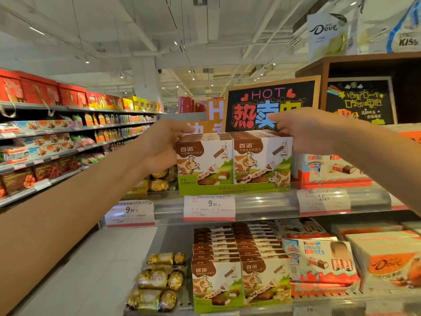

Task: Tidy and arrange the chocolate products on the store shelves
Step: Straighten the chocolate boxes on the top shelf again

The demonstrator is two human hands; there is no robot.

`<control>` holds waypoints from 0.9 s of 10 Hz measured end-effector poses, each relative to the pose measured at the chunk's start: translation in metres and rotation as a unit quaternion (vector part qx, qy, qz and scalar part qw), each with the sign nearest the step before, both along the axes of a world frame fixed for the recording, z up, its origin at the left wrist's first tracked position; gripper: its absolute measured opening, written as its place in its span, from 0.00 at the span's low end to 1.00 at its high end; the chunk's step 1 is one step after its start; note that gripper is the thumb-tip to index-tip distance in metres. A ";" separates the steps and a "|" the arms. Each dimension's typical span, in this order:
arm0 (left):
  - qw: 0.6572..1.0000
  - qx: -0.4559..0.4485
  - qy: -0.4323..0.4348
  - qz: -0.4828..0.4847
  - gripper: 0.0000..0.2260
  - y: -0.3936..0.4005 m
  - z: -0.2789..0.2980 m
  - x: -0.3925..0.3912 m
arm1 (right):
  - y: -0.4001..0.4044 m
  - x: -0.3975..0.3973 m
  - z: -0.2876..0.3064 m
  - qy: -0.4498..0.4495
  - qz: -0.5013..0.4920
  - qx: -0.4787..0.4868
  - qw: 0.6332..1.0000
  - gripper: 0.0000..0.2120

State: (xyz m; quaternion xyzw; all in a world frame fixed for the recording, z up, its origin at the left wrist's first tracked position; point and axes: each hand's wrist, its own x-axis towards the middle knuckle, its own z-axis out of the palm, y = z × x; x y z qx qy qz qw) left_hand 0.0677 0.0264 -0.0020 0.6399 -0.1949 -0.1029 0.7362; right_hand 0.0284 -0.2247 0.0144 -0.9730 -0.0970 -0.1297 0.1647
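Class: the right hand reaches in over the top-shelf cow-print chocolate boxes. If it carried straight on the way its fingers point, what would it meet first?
Probably the HOT chalkboard sign standing behind the cow-print boxes; the right hand points up-left toward it, though depth is unclear.

Left hand (159,144) and right hand (305,131) grip sides of cow-print chocolate boxes (233,160) on upper shelf (262,201).
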 end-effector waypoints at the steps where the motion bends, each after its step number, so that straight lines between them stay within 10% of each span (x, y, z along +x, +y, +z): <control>1: 1.000 0.001 -0.010 -0.013 0.09 0.000 -0.001 -0.002 | 0.005 -0.006 0.000 0.007 0.013 0.013 1.000 0.22; 3: 0.990 0.104 -0.071 0.065 0.13 -0.004 -0.011 -0.002 | 0.010 -0.007 -0.006 0.044 0.046 0.172 0.983 0.20; 4: 0.928 0.228 -0.220 0.194 0.34 0.002 -0.024 0.004 | 0.007 -0.002 -0.019 -0.013 0.028 0.227 0.973 0.24; 5: 0.833 0.299 -0.383 0.264 0.28 0.011 -0.034 0.007 | 0.005 -0.003 -0.039 -0.181 0.058 0.101 0.977 0.23; 9: 0.761 0.333 -0.486 0.271 0.22 0.012 -0.043 0.004 | 0.011 0.001 -0.064 -0.315 0.051 0.032 0.947 0.27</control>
